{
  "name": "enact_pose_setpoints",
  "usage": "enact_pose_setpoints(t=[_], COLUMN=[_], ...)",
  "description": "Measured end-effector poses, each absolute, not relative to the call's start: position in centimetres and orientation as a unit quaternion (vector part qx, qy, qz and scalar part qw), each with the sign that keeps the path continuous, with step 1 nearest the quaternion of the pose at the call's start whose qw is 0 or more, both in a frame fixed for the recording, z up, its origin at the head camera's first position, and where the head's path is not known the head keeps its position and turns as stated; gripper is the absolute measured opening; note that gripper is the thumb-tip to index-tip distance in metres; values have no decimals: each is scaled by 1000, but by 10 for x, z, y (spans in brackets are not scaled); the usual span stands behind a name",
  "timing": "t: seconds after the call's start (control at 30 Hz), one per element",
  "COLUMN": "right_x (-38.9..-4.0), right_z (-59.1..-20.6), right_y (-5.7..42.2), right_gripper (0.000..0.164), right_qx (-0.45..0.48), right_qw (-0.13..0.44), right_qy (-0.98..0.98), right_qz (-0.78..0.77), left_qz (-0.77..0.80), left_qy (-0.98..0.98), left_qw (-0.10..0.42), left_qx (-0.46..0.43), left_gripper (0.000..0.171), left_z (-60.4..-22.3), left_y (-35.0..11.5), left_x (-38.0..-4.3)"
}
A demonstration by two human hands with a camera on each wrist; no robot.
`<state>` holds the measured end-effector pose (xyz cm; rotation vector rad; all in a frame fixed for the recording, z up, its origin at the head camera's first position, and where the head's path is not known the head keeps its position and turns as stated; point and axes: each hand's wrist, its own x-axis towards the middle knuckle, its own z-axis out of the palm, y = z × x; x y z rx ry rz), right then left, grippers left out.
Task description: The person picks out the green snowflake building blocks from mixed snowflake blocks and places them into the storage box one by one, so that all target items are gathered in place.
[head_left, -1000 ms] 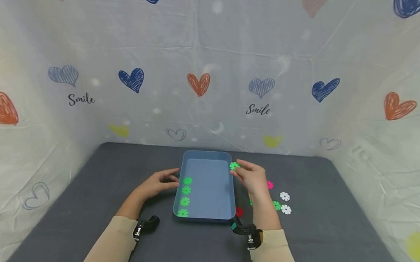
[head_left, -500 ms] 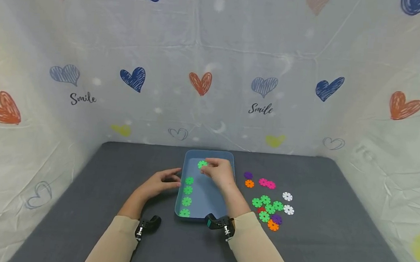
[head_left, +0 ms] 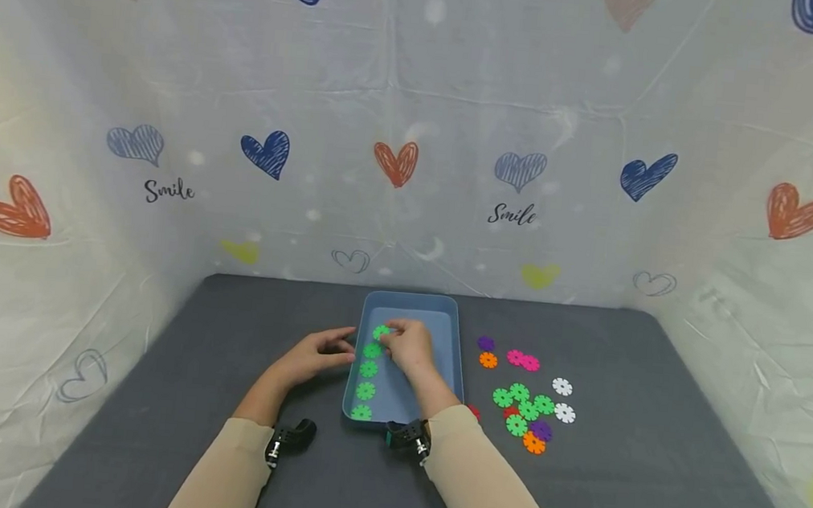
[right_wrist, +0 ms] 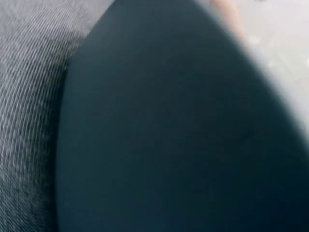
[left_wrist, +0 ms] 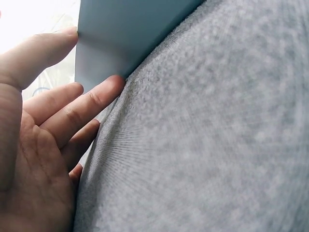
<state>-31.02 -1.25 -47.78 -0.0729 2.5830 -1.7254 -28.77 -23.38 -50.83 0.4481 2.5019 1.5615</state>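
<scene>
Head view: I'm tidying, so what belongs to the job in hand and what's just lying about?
Likely job: tray, green discs inside, loose green discs, left hand, right hand.
Seemingly lying about: purple discs, orange discs, pink discs, white discs, red discs.

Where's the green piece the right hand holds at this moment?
In the head view, the green piece is toward the far left corner of the blue tray, held by the right hand, just beyond the line of four green pieces.

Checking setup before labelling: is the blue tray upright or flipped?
Upright: in the head view, the blue tray shows its open top, with green flower-shaped discs lying inside.
</scene>
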Motion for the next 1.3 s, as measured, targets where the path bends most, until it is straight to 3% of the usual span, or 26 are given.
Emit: enact_pose_setpoints(t=[0.53, 0.87, 1.13, 1.3], right_x=[-316, -310, -293, -272], right_z=[-490, -483, -463, -442], right_y=[-20, -18, 0, 28], right_gripper=[26, 30, 46, 38], right_qx=[-78, -93, -126, -167], right_qw=[-48, -15, 88, 66], right_qy=[906, 908, 873, 886], right_qz=[-413, -407, -463, -428], left_qz=[530, 528, 523, 518], left_qy=[830, 830, 833, 838], left_qw=[80, 85, 83, 77], left_qx=[158, 159, 159, 156], left_gripper=[64, 63, 65, 66], left_z=[-509, -500, -512, -514], left_y=[-233, -231, -233, -236], left_x=[-289, -282, -292, -291])
